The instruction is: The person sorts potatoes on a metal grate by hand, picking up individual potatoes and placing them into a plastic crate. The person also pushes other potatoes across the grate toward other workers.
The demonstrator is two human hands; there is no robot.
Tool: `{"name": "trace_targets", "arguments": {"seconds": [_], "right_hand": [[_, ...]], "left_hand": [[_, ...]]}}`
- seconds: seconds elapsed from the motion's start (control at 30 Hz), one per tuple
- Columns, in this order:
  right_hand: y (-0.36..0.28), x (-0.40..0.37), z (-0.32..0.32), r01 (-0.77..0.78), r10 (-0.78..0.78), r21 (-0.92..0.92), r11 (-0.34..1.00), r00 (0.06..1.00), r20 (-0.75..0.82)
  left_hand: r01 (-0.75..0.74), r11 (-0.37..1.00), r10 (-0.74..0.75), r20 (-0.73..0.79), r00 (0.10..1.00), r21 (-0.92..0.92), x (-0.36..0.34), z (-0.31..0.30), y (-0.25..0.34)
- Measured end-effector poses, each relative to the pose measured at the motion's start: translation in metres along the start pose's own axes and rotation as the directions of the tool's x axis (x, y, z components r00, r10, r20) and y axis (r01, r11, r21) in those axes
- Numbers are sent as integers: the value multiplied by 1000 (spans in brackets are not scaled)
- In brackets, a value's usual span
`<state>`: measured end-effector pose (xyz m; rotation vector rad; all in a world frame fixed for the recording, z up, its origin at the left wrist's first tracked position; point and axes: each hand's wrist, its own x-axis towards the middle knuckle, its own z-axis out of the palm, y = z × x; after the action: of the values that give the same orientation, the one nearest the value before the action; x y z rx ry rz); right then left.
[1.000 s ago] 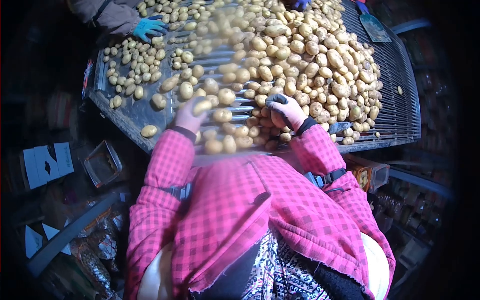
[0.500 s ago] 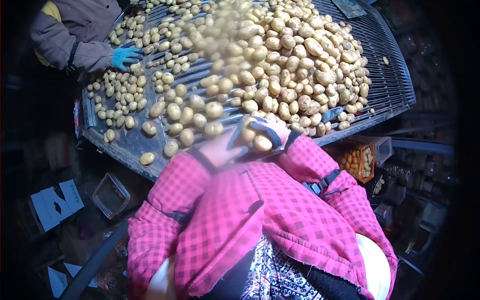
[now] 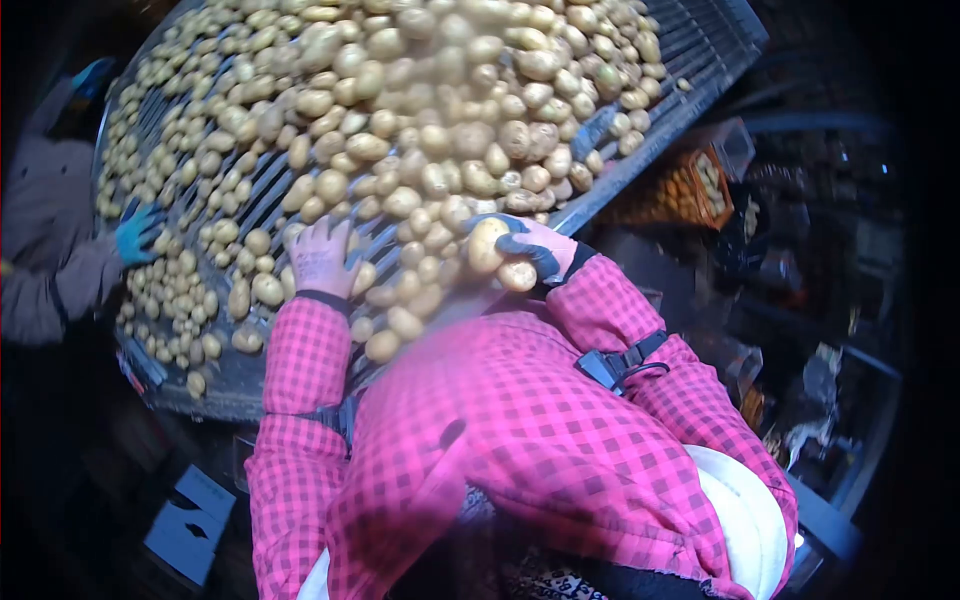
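A slatted metal sorting table [image 3: 700, 70] carries a great heap of yellow potatoes [image 3: 420, 100]. My left hand [image 3: 322, 258], in a pink glove, rests flat with fingers spread on the potatoes near the table's near edge. My right hand [image 3: 530, 252], in a pink and dark glove, is closed around two potatoes [image 3: 498, 255] just above the near edge. Both my sleeves are pink checked cloth.
Another person's blue-gloved hand [image 3: 135, 232] and grey sleeve reach onto the table at the left. An orange crate of potatoes [image 3: 690, 190] stands beyond the table's right edge. White cartons [image 3: 190, 515] lie on the dark floor at the lower left.
The view has swung left and tilted. My left hand has moved out from my right hand onto the potatoes at the left. My right hand still grips potatoes.
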<state>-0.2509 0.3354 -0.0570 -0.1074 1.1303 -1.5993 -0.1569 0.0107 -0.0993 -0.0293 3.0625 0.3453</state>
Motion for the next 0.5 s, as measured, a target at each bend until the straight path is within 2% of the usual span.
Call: {"name": "trace_targets", "arguments": {"seconds": [0.03, 0.13, 0.2, 0.23, 0.27, 0.33, 0.37, 0.5], "right_hand": [[3, -1, -4, 13, -13, -15, 1000, 1000, 10], [-1, -3, 0, 61, -61, 20, 998, 998, 11], [8, -2, -7, 66, -66, 81, 995, 998, -9], [9, -2, -9, 69, -67, 107, 992, 998, -14], [8, -3, -6, 106, -101, 156, 982, 994, -35], [1, -7, 8, 181, -171, 247, 952, 983, -64], [10, -4, 0, 195, -196, 233, 953, 980, -16], [0, -8, 7, 150, -132, 310, 939, 988, -78]], "left_hand": [[3, 1000, -1, 44, 999, -28, 4, 1, -2], [-39, 999, 40, 43, 998, -23, 9, 12, -13], [28, 998, -22, 104, 994, -49, 13, 16, -13], [24, 997, -18, 74, 997, -73, 13, 21, -14], [22, 995, -18, 40, 999, -95, 12, 25, -15], [77, 995, -70, 94, 993, -70, 14, 16, -9], [85, 993, -77, 97, 992, -80, 15, 16, -9], [107, 982, -98, 67, 993, -159, 17, 14, -5]]}}
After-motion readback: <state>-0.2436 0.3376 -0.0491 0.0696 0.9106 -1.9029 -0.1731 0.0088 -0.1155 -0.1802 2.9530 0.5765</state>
